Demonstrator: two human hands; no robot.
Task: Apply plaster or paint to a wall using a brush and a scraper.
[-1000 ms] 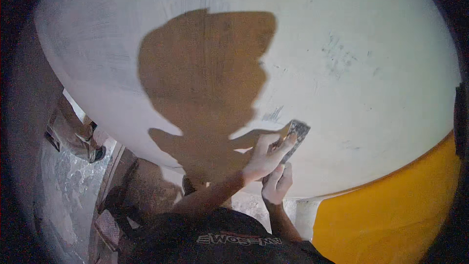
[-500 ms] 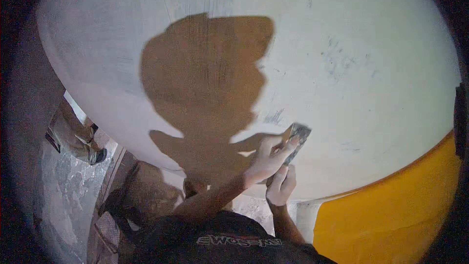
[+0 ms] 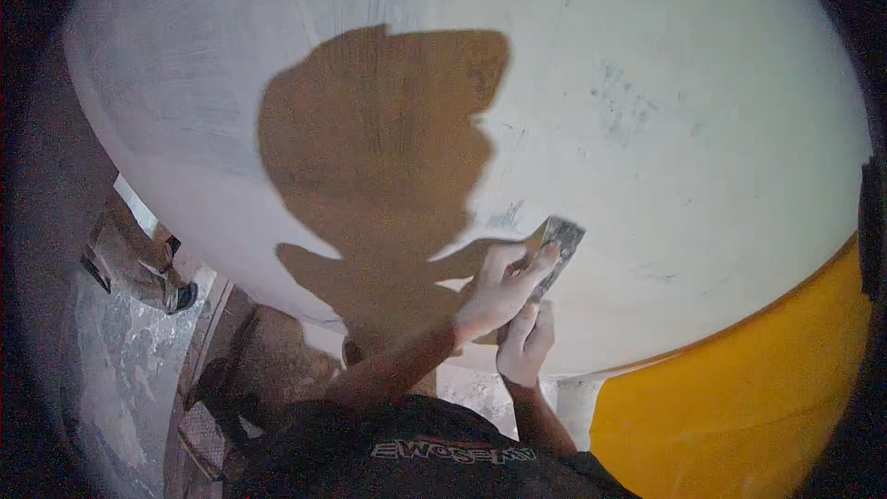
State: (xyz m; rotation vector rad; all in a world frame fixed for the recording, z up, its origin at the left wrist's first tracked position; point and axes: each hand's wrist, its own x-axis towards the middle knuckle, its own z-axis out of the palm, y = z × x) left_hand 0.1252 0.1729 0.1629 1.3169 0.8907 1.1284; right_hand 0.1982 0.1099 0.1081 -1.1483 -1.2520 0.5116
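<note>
A large, pale, curved surface (image 3: pixel 702 203) fills most of the view, marked with grey smudges and streaks. Against its lower middle lies a narrow, flat, rectangular grey tool (image 3: pixel 565 235), mottled dark; its exact kind does not show. My left hand (image 3: pixel 499 291) is closed on the tool's upper part, thumb pressing along its face. Just below, my right hand (image 3: pixel 527 346) grips the lower end, fingers curled round it. The tool slants, its wide end up and to the right. How much of it touches the surface I cannot tell.
My shadow (image 3: pixel 379 139) falls across the pale surface, left of the tool. A bright orange-yellow panel (image 3: pixel 730 397) curves along the lower right. At left, another person's leg and shoe (image 3: pixel 180 296) stand on a worn, blotchy floor (image 3: pixel 129 351). A brownish ledge (image 3: pixel 205 333) runs beside it.
Both hands and the tool have shifted slightly up and to the right along the surface. My view has turned a little, so the smudges appear further left. The grip is unchanged.
</note>
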